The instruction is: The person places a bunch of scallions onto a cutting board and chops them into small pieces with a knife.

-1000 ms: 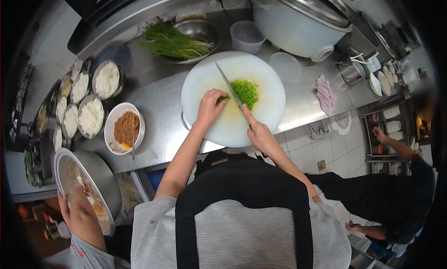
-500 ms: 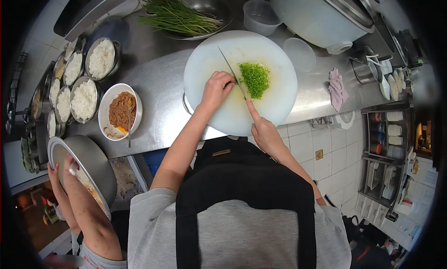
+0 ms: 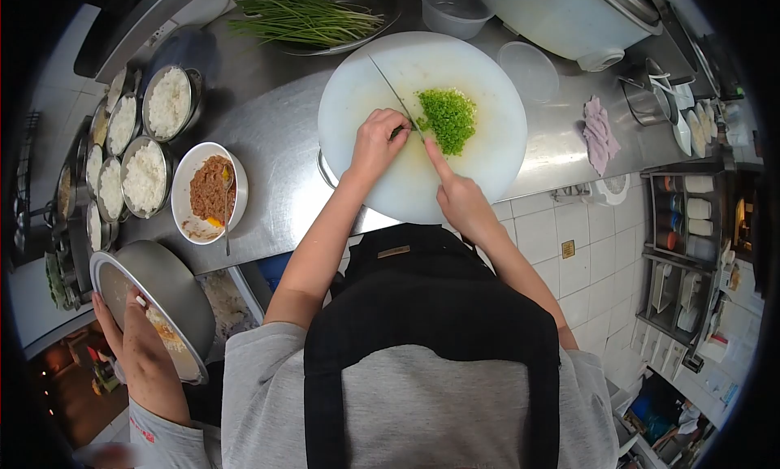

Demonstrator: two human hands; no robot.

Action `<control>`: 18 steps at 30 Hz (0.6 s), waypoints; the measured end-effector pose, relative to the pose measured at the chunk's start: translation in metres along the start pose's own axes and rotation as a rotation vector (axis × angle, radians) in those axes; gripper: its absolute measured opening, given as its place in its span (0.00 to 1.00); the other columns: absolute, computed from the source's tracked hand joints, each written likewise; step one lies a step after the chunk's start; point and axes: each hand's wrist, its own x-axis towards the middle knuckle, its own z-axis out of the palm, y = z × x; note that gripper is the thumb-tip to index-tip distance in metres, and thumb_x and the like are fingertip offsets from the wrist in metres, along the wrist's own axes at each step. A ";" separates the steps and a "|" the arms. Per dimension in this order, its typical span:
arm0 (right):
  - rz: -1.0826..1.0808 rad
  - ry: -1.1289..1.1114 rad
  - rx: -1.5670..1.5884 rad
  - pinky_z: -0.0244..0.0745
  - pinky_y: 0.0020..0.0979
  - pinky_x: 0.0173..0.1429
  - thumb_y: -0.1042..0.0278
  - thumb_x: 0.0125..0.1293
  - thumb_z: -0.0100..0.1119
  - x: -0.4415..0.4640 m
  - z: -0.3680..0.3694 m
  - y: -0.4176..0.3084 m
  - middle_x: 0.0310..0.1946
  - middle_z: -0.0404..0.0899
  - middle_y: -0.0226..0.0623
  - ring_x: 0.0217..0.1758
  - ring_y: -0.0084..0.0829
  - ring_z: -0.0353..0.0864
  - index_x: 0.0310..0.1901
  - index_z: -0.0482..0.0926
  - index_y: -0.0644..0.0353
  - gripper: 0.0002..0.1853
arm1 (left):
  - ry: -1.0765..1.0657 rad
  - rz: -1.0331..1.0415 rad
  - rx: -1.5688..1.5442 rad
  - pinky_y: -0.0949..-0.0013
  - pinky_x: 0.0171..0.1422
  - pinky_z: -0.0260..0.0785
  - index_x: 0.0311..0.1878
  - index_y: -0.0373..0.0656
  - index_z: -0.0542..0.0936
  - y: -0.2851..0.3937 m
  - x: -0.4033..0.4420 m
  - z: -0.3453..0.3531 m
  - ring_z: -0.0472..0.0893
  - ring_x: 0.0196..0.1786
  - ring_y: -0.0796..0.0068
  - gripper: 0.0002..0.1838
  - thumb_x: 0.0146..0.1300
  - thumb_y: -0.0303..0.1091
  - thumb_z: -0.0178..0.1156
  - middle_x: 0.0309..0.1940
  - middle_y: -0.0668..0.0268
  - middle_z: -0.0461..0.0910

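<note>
A round white cutting board (image 3: 496,156) lies on the steel counter. My left hand (image 3: 376,146) is closed with curled fingers on a short bunch of chives (image 3: 396,132), mostly hidden under the fingers. Around a kitchen knife (image 3: 393,90) my right hand (image 3: 463,201) is closed, its index finger stretched along the blade; the handle is hidden in the palm. The blade slants across the board, its edge close to my left fingertips. Just right of it sits a heap of finely chopped chives (image 3: 449,121).
Long uncut chives (image 3: 305,18) lie over a metal bowl at the back. Left are several rice bowls (image 3: 146,177) and a white bowl of brown paste (image 3: 213,193) with a spoon. Another person's hand reaches into a large metal pot (image 3: 175,282). A pink cloth (image 3: 600,136) lies right.
The view has shifted slightly, so the board sits higher in the picture. Both my hands keep their places at the blade. The other person's arm has moved at the pot.
</note>
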 end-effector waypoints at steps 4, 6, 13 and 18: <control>-0.046 0.031 0.069 0.73 0.54 0.42 0.82 0.60 0.48 -0.003 -0.007 -0.003 0.26 0.79 0.58 0.32 0.59 0.80 0.78 0.49 0.47 0.43 | 0.019 -0.006 -0.015 0.63 0.45 0.74 0.33 0.39 0.80 -0.001 0.001 0.000 0.81 0.41 0.60 0.05 0.53 0.23 0.66 0.34 0.62 0.82; -0.032 0.013 0.081 0.73 0.54 0.43 0.82 0.60 0.48 -0.011 -0.007 -0.006 0.26 0.79 0.58 0.32 0.58 0.80 0.78 0.49 0.47 0.43 | 0.007 -0.023 -0.017 0.63 0.45 0.74 0.34 0.39 0.81 0.000 0.000 -0.001 0.81 0.41 0.60 0.06 0.52 0.23 0.66 0.34 0.61 0.82; 0.024 -0.023 0.119 0.71 0.53 0.47 0.83 0.62 0.47 0.003 -0.006 -0.003 0.30 0.79 0.62 0.37 0.61 0.80 0.78 0.48 0.46 0.43 | 0.027 0.022 -0.031 0.63 0.45 0.74 0.33 0.39 0.80 -0.001 0.000 -0.001 0.81 0.41 0.60 0.05 0.52 0.22 0.64 0.34 0.61 0.82; -0.013 -0.017 0.152 0.71 0.54 0.46 0.83 0.61 0.47 -0.014 -0.012 -0.006 0.28 0.79 0.62 0.35 0.60 0.80 0.78 0.48 0.47 0.44 | 0.030 -0.006 -0.038 0.63 0.46 0.74 0.33 0.38 0.80 -0.002 0.000 0.000 0.82 0.41 0.60 0.04 0.52 0.22 0.63 0.34 0.61 0.82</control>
